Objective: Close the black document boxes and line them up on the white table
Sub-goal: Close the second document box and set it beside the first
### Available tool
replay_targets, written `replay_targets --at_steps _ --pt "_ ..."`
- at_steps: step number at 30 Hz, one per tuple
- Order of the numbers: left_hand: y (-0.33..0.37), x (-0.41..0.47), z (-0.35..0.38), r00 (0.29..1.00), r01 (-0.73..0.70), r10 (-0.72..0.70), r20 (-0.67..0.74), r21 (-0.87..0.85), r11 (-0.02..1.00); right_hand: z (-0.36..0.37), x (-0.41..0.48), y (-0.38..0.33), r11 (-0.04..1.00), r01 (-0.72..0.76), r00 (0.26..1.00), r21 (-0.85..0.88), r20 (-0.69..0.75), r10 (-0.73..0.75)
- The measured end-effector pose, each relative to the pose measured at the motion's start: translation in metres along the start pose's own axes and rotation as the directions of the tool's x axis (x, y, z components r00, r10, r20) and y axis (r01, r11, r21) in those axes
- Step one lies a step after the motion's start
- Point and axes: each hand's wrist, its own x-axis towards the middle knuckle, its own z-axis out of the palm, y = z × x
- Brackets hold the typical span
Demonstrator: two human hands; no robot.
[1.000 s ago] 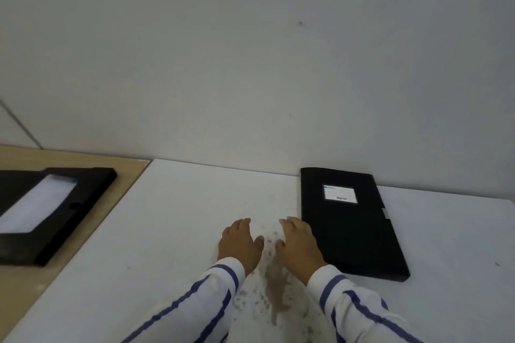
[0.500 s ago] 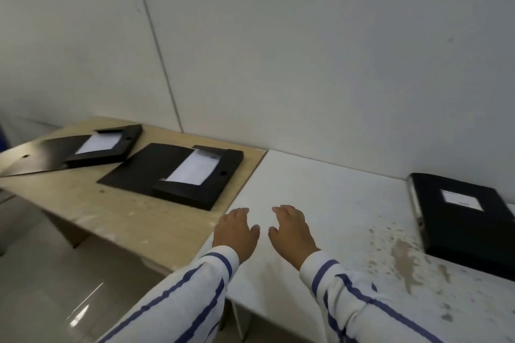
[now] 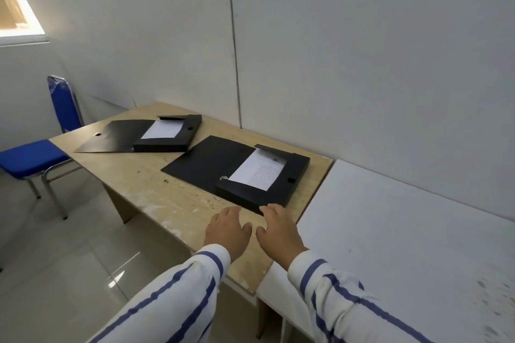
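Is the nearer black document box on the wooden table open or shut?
Open. The nearer black document box has its flat black lid lying spread on the light wooden table, with white paper exposed inside.

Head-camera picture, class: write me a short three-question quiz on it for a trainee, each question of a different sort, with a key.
1. True or false: the nearer document box lies closed on the white table.
2. How many open black boxes lie on the wooden table?
A. one
B. two
C. three
3. Fill in: the right hand hovers just short of the nearer box's front ____.

Key
1. False: it lies open, paper showing, on the wooden table.
2. B: the nearer box and the farther box.
3. Corner. The left hand hovers beside the right; both are empty, fingers spread.
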Motion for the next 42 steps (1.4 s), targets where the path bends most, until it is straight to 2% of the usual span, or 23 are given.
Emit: replay_targets --at_steps 6,11,15,21,27,31,36,42 --pt "-0.043 0.098 -0.002 0.997 0.058 -0.06 0.048 0.033 0.998 0.043 0.093 -0.016 0.999 -0.028 0.997 0.021 0.076 0.026" --pt "-0.075 0.157 -0.009 0.987 0.141 -0.142 0.074 0.025 0.99 0.065 0.148 -0.03 0.999 0.001 0.984 -0.04 0.176 0.006" --pt "-0.104 0.194 -0.015 0.976 0.192 -0.19 0.107 -0.008 0.981 0.083 0.181 -0.043 0.997 0.019 0.98 -0.074 0.201 -0.004" --pt "-0.144 0.256 -0.031 0.969 0.19 -0.186 0.164 -0.009 0.982 0.117 0.217 -0.057 0.989 -0.011 0.98 -0.148 0.195 0.04" --pt "-0.191 0.32 -0.048 0.953 0.163 -0.175 0.248 0.07 0.984 0.146 0.235 -0.069 0.95 -0.204 0.964 -0.236 0.123 0.238" --pt "-0.215 0.355 -0.056 0.945 0.194 -0.222 0.242 0.132 0.972 0.159 0.24 -0.074 0.918 -0.345 0.929 -0.198 0.066 0.363" --pt "-0.228 0.384 -0.061 0.901 0.323 -0.346 0.263 0.126 0.938 0.165 0.242 -0.076 0.89 -0.437 0.896 -0.129 0.017 0.443" --pt "-0.229 0.406 -0.061 0.891 0.286 -0.349 0.291 0.237 0.929 0.165 0.244 -0.077 0.874 -0.473 0.879 -0.11 -0.001 0.476"
